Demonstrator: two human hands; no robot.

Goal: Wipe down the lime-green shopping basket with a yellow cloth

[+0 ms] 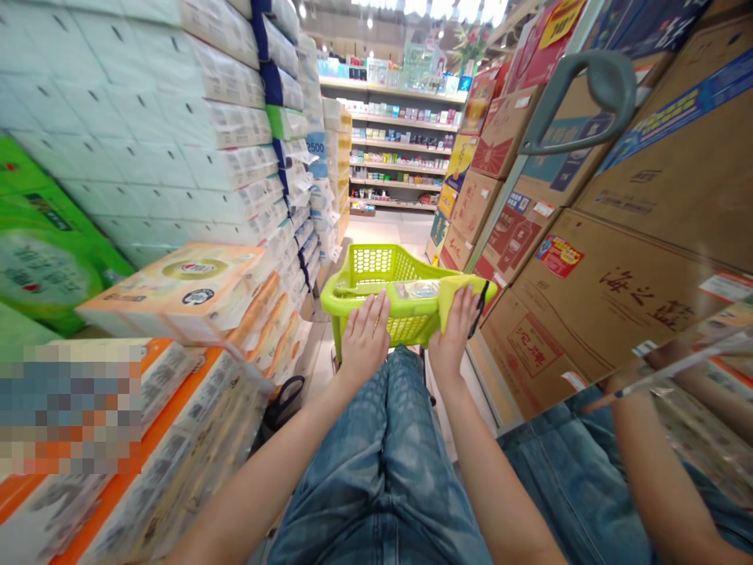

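A lime-green shopping cart [385, 328] with perforated basket walls stands right in front of my legs. My left hand [368, 329] lies on its near rim, left of the handle's middle, fingers stretched out and holding nothing. A clear panel with a label [416, 289] is set into the handle bar between my hands. Toward the right end of the bar, my right hand [452, 337] has its fingers over a yellow cloth [448, 292], holding it against the handle. A black strap [481, 308] hangs beside those fingers. The palms of both hands are hidden.
Stacked tissue packs [147, 141] rise along the left, with an orange-and-white pack [188, 275] lower down. Cardboard cartons [594, 306] line the right side, below a grey handle [580, 102]. A reflective panel [588, 463] mirrors jeans and an arm. Stocked shelves [403, 141] stand ahead.
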